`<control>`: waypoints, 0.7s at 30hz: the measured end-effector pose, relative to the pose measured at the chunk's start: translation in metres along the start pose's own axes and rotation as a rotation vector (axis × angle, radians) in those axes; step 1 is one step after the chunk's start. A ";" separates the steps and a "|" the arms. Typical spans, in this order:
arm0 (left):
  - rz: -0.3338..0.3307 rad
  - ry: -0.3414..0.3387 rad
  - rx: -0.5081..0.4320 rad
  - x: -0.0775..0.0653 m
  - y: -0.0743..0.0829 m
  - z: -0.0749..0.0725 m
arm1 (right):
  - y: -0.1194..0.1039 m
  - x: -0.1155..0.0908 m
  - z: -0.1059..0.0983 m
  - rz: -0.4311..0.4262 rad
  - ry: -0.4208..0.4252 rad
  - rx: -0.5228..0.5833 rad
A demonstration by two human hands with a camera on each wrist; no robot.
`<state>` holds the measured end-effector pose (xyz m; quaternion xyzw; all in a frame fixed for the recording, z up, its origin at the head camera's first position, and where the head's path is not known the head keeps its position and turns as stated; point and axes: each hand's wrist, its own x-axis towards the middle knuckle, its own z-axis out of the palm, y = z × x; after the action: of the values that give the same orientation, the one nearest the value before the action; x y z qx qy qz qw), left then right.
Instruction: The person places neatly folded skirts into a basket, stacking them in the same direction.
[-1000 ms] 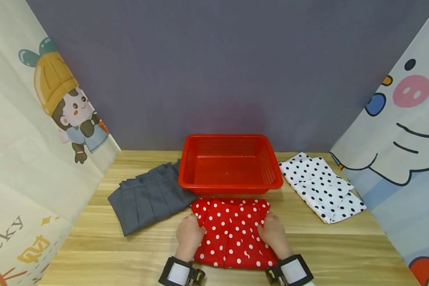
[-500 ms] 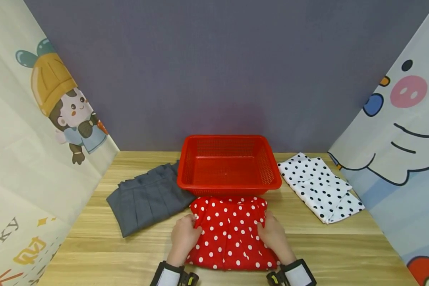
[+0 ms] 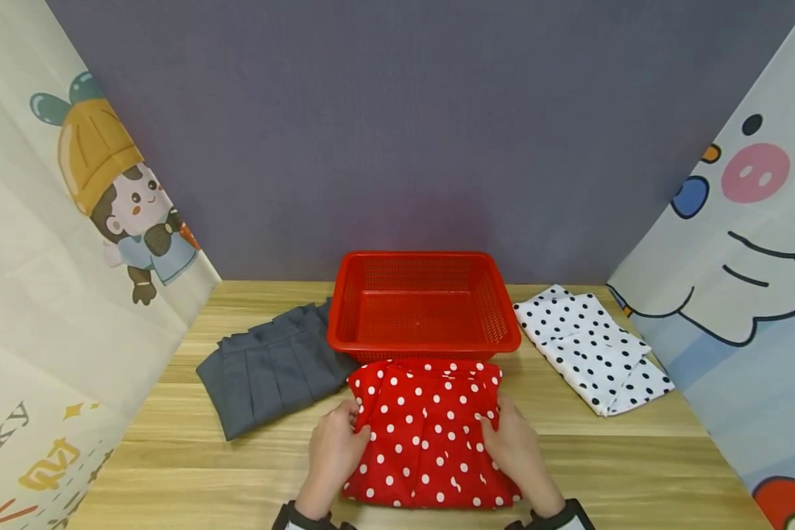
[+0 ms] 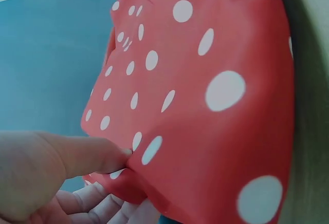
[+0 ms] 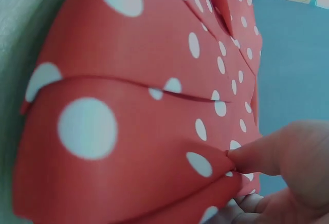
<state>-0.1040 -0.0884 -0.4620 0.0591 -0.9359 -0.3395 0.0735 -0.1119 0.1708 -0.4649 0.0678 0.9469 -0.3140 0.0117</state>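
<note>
Red dotted cloth (image 3: 424, 449): just in front of the red basket (image 3: 424, 347), between the two hands.
Left hand (image 3: 334, 445): pinches the cloth at its left edge.
Right hand (image 3: 518, 445): pinches the right edge likewise.
Wrist views: show each thumb upon the cloth, other fingers below its edge, which the head view mostly hides.
Head view: alone shows the basket and the white cloth (image 3: 592, 353) at right.

Your wood-grained table (image 3: 636, 464) bears a gray pleated cloth (image 3: 274, 368), a red basket (image 3: 424, 349) and a white black-dotted cloth (image 3: 591, 352).
</note>
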 end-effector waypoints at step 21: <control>0.160 0.155 -0.019 0.020 0.024 -0.030 | -0.028 0.018 -0.037 -0.162 0.131 0.044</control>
<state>-0.1198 -0.0921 -0.4219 0.0096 -0.9258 -0.3358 0.1733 -0.1332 0.1727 -0.4196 0.0118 0.9410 -0.3294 -0.0770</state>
